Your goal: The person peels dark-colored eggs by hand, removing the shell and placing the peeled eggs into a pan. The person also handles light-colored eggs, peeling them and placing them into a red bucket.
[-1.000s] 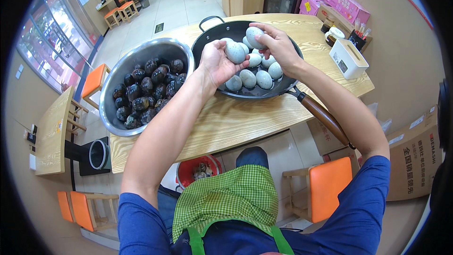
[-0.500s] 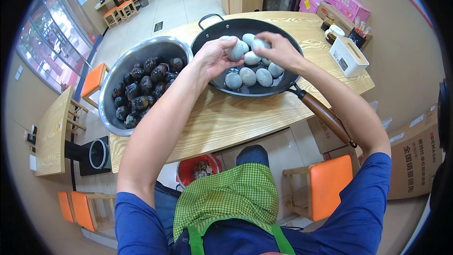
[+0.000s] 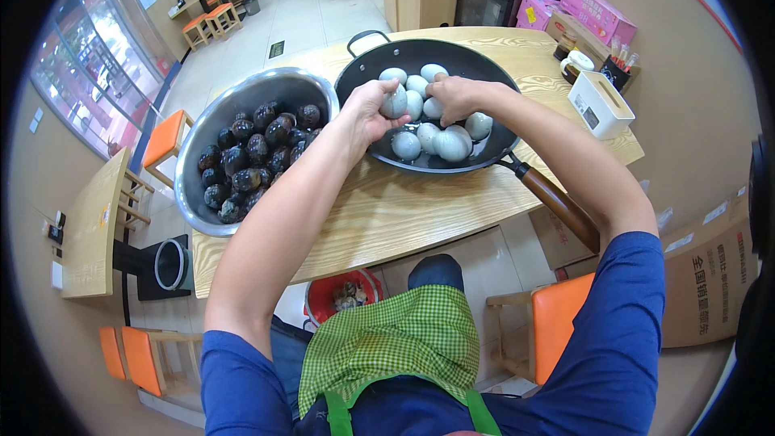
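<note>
Over the left side of a black wok (image 3: pixel 363 74), my left hand (image 3: pixel 371 110) is closed around a pale grey-green egg (image 3: pixel 395 102). My right hand (image 3: pixel 457 98) reaches down into the wok with bent fingers closed on another pale egg (image 3: pixel 433 108); its fingertips are partly hidden. Several similar eggs (image 3: pixel 450 145) lie in the wok, at the near side and toward the back. Left of the wok stands a steel bowl (image 3: pixel 187 186) holding many dark, blackish eggs (image 3: pixel 257 148). My left forearm covers part of that bowl.
The wok's wooden handle (image 3: pixel 557 203) points toward my right arm. A white tissue box (image 3: pixel 601 105), jars and pink boxes (image 3: pixel 596 12) stand at the wooden table's (image 3: pixel 387 222) right end. Below the table is a red bucket (image 3: pixel 316 295) with scraps. Orange chairs (image 3: pixel 559 327) stand nearby.
My right hand has lowered into the wok with its fingers on an egg. Some eggs in the wok have shifted. My left hand still holds its egg, slightly lower.
</note>
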Demonstrator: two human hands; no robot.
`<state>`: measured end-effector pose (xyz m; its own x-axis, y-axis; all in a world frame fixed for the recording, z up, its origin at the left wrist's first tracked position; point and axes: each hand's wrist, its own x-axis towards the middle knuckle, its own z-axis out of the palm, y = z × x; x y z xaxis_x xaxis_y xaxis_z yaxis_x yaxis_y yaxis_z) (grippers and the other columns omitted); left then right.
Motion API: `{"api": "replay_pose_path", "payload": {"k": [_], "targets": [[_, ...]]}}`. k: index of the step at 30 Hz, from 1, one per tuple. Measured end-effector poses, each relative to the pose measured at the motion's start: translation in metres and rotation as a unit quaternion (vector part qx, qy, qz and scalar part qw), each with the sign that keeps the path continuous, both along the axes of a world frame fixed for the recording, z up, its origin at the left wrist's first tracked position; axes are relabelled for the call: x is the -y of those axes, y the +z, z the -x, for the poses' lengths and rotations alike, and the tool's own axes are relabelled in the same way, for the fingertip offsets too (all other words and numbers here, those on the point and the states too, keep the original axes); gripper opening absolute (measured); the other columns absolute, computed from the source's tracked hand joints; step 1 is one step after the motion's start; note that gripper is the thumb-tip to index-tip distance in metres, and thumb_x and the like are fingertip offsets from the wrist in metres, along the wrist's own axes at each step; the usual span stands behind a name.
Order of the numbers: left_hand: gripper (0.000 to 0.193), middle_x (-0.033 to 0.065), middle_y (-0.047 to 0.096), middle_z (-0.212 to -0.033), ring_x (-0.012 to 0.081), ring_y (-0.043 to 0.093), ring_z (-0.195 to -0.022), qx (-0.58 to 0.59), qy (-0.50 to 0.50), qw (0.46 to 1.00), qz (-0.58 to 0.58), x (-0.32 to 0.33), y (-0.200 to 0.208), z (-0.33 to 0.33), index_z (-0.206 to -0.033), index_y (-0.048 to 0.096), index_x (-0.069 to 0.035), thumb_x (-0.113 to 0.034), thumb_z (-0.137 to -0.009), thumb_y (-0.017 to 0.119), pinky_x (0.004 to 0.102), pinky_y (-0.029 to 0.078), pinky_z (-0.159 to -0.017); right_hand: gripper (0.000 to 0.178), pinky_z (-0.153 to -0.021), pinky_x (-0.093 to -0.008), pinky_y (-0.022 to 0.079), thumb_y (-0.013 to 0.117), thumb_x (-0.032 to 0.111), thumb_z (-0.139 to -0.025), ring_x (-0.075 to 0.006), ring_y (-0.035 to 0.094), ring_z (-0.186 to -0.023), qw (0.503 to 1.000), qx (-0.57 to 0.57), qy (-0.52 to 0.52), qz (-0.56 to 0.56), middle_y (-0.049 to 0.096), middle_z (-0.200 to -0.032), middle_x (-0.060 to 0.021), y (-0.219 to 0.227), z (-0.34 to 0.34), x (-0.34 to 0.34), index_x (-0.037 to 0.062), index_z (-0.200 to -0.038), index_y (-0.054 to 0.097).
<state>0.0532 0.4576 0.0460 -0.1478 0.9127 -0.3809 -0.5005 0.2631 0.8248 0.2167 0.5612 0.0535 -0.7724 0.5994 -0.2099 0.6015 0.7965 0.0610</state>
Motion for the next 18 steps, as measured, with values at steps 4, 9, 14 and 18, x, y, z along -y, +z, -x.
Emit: {"api": "replay_pose_path", "payload": {"k": [4, 9, 14, 18], "targets": [[0.038, 0.0202, 0.047, -0.124, 0.0321, 0.054, -0.106, 0.035, 0.002, 0.999, 0.012, 0.005, 0.000, 0.002, -0.131, 0.043, -0.005, -0.027, -0.101, 0.048, 0.0452, 0.053, -0.083, 0.063, -0.097, -0.0431, 0.047, 0.077, 0.024, -0.076, -0.0344, 0.056, -0.117, 0.995, -0.034, 0.058, -0.078, 0.058, -0.121, -0.0218, -0.006, -0.007, 0.000, 0.0039, -0.131, 0.053], [0.036, 0.0218, 0.047, -0.129, 0.0355, 0.054, -0.108, 0.082, 0.012, 0.997, -0.005, -0.001, -0.010, 0.004, -0.130, 0.043, -0.004, -0.027, -0.103, 0.038, 0.0498, 0.053, -0.084, 0.055, -0.089, -0.0364, 0.050, 0.067, 0.033, -0.090, -0.0251, 0.064, -0.101, 0.897, -0.439, -0.029, 0.036, 0.064, -0.111, -0.0185, 0.011, -0.020, 0.007, 0.0018, -0.132, 0.049], [0.036, 0.0183, 0.051, -0.125, 0.0348, 0.056, -0.106, 0.118, -0.016, 0.992, -0.039, -0.006, -0.005, -0.003, -0.129, 0.046, -0.005, -0.027, -0.103, 0.033, 0.0509, 0.051, -0.088, 0.050, -0.089, -0.0417, 0.049, 0.061, 0.035, -0.093, -0.0365, 0.064, -0.100, 0.826, -0.563, 0.016, 0.012, 0.064, -0.108, -0.0271, 0.011, -0.006, 0.052, 0.0030, -0.129, 0.050], [0.035, 0.0195, 0.054, -0.118, 0.0339, 0.059, -0.098, 0.115, -0.054, 0.991, -0.032, -0.002, -0.011, 0.001, -0.126, 0.045, -0.005, -0.024, -0.101, 0.030, 0.0435, 0.050, -0.076, 0.049, -0.088, -0.0418, 0.049, 0.058, 0.034, -0.094, -0.0371, 0.064, -0.102, 0.875, -0.472, 0.020, 0.101, 0.064, -0.110, -0.0262, 0.010, -0.001, 0.062, 0.0010, -0.129, 0.050]]}}
